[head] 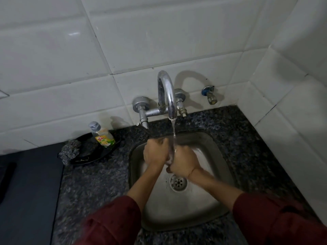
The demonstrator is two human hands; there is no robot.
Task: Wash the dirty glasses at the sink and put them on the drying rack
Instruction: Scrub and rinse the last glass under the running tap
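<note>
Both my hands meet over the steel sink, right under the running tap. My left hand and my right hand have curled fingers and grip a small clear glass between them. The glass is mostly hidden by my fingers; only a wet, foamy sliver shows. The stream of water falls onto it where the two hands touch. No drying rack is in view.
A dish soap bottle stands on a black dish left of the sink, with a steel scrubber beside it. The sink drain lies below my hands. A dark speckled counter surrounds the sink; tiled walls close the back and right.
</note>
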